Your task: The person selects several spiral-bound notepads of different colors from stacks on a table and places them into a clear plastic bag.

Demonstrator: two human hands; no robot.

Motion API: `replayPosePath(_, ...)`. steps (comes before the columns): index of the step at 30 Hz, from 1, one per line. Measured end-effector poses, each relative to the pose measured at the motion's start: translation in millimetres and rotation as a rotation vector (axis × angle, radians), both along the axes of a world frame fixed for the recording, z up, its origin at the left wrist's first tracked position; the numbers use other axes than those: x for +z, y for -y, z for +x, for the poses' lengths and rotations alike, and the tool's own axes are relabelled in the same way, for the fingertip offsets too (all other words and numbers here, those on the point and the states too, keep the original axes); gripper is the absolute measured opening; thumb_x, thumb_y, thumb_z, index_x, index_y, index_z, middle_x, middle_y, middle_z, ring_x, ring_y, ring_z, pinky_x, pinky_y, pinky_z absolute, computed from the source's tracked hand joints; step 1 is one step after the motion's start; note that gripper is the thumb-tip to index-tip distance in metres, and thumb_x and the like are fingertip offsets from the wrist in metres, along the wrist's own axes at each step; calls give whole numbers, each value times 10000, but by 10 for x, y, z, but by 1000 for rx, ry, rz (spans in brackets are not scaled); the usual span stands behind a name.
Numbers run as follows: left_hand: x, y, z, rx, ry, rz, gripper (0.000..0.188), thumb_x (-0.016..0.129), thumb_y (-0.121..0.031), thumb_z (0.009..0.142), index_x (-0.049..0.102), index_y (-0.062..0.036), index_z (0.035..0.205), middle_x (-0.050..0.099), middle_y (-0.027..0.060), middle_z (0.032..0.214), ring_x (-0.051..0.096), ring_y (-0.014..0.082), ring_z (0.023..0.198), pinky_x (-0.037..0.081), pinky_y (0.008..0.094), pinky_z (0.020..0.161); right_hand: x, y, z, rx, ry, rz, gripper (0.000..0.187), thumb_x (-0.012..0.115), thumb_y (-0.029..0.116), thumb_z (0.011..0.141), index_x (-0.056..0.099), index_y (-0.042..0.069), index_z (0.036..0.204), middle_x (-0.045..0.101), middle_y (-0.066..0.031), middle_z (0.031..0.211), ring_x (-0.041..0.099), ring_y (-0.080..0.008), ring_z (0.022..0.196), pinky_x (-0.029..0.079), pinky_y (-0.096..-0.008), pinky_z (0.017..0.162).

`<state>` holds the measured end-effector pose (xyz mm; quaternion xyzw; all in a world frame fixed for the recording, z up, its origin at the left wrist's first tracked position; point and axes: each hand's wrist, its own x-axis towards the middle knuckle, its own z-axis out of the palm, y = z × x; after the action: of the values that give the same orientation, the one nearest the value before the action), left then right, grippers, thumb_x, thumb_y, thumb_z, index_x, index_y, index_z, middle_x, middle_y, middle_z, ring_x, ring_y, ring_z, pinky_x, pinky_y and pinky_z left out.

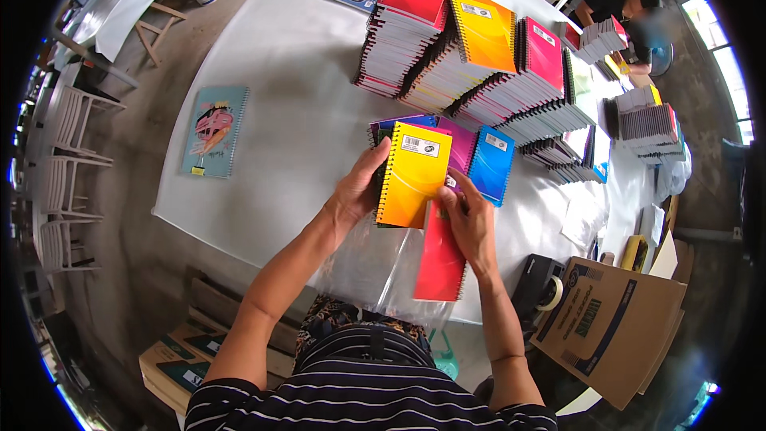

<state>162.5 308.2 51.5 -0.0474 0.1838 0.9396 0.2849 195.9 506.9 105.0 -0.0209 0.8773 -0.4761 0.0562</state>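
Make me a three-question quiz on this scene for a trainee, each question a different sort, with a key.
1. Multiple choice: what colour is the uppermost notebook that the left hand grips at its spiral edge?
a) white
b) yellow
c) pink

2. True or false: the teal notebook lies on the table, left of the tall notebook stacks.

3. Short answer: which of the person's hands is nearer the cardboard box?

Key:
1. b, the yellow notebook.
2. True; it lies apart, toward the table's left edge.
3. The right hand; the box is at the person's right.
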Motion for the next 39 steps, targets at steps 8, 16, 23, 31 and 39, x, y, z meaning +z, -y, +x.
replayPosePath(8,90,-94,109,-30,-79,-233,571,674,-280,870,466,3,1320,597,147,1230,614,240,1103,503,395,940,381,-120,-262,-120,-191,134,175,593,168,947,633,2,984,628,-175,690,634,-237,574,452,-331,566)
replayPosePath(16,62,-208,217,-51,-49,-177,540,660,-275,883,472,-3,1310,600,133,1229,626,231,1082,520,397,935,460,-202,-521,128,-222,241,251,608,210,935,616,-14,823,620,-173,698,617,-317,628,454,-388,601)
replayPosePath(23,-14,-130,240,-60,-22,-212,594,708,-314,859,466,-16,1313,604,123,1220,623,214,1087,512,380,945,796,-138,-435,163,-395,-13,97,692,48,804,663,1,883,667,-88,824,618,-234,739,482,-316,685)
replayPosePath(31,-7,-98,198,-1,39,-85,680,733,-442,828,484,-22,1302,616,132,1200,637,236,1058,521,409,934,341,-150,119,565,-965,416,383,756,125,560,686,92,935,622,-36,1089,585,-241,1042,461,-446,886)
replayPosePath(39,396,-86,34,1,-31,-255,602,713,-300,832,473,-21,1308,615,130,1158,642,232,1020,557,408,867,644,-2,-903,164,-873,302,460,743,9,721,644,62,1167,613,-109,1221,560,-322,1125,445,-421,937)
